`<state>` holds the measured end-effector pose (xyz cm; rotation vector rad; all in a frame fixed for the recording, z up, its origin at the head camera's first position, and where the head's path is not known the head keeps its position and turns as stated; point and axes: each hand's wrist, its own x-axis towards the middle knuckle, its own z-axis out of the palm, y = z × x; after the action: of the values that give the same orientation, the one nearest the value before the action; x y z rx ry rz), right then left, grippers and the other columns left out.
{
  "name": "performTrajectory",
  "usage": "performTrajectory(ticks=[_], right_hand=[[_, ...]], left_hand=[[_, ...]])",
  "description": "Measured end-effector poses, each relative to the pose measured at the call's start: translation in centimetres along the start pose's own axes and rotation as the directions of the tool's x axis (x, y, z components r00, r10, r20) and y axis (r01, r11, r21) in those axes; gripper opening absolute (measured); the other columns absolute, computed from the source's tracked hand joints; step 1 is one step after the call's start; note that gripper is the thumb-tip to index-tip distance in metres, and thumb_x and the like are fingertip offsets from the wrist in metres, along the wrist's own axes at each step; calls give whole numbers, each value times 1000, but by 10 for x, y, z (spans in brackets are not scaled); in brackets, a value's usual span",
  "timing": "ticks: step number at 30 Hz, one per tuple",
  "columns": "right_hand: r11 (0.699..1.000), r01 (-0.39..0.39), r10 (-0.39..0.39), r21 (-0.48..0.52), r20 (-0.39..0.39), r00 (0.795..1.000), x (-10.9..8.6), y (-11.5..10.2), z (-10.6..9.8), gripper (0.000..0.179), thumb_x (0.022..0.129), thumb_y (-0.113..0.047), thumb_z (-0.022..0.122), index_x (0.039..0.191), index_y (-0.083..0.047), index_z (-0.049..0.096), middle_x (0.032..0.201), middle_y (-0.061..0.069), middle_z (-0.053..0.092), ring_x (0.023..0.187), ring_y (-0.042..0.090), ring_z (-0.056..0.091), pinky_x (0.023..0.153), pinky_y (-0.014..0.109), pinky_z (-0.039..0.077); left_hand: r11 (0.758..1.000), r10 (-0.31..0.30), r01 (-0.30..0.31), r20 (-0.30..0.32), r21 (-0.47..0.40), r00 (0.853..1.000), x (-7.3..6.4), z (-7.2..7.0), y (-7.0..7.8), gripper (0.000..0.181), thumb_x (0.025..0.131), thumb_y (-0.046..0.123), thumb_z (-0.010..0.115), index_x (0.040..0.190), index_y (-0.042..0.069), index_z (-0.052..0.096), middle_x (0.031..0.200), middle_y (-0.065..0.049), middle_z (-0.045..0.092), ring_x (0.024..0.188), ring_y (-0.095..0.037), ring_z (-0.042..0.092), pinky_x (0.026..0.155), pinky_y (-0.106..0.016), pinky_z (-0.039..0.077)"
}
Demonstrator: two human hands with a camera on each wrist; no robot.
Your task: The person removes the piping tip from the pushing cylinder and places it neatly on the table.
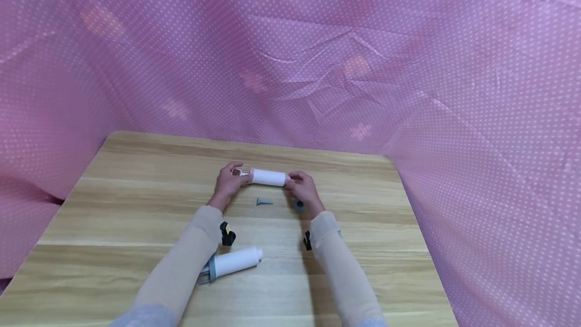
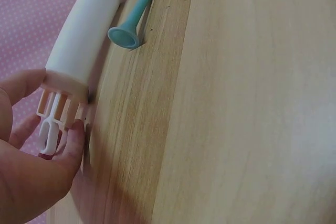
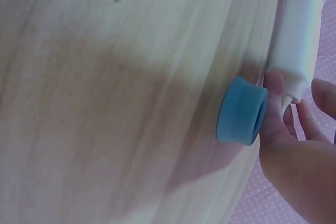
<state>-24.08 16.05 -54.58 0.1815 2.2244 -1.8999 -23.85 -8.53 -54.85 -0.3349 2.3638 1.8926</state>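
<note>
Both hands hold a white cylinder with a pinkish collar and a slotted, frame-like end, lying sideways near the back of the table. My left hand grips the collar and slotted end, thumb on one side and fingers on the other. At the opposite, narrower end, my right hand holds the tip between thumb and fingers. A small teal funnel-shaped piece lies on the wood in front of the cylinder. Beside the right thumb is a short teal ring with a waisted side.
A second white cylinder, with a grey-blue collar and frame end, lies nearer on the wooden table, partly behind the left forearm. Pink dotted cloth hangs around the table's back and sides.
</note>
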Motion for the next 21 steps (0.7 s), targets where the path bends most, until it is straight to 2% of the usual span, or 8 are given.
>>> performTrajectory(ticks=[8,15,21], right_hand=[[1000,7,-7,-3,-5,1000,-1,2,-3,36,98,-7,67,131,6,60,119,22,65,89,27,72,77,33,61],[1000,18,-18,-1,4,1000,-6,-4,-8,33,98,-15,69,125,3,63,114,18,67,91,35,69,78,41,61],[997,42,-45,59,45,998,-12,-12,-14,31,100,-16,66,124,3,61,118,20,66,101,44,66,84,48,59]], left_hand=[[1000,-9,9,-3,14,1000,-4,0,4,62,86,17,81,141,6,55,135,-21,54,128,-37,48,109,-50,40],[998,58,-58,11,5,998,-10,-4,9,63,84,14,83,140,4,54,133,-21,57,118,-36,55,96,-47,52],[993,116,-116,25,-12,993,-15,-7,20,63,84,14,83,139,6,54,129,-19,57,107,-33,57,86,-54,56]])
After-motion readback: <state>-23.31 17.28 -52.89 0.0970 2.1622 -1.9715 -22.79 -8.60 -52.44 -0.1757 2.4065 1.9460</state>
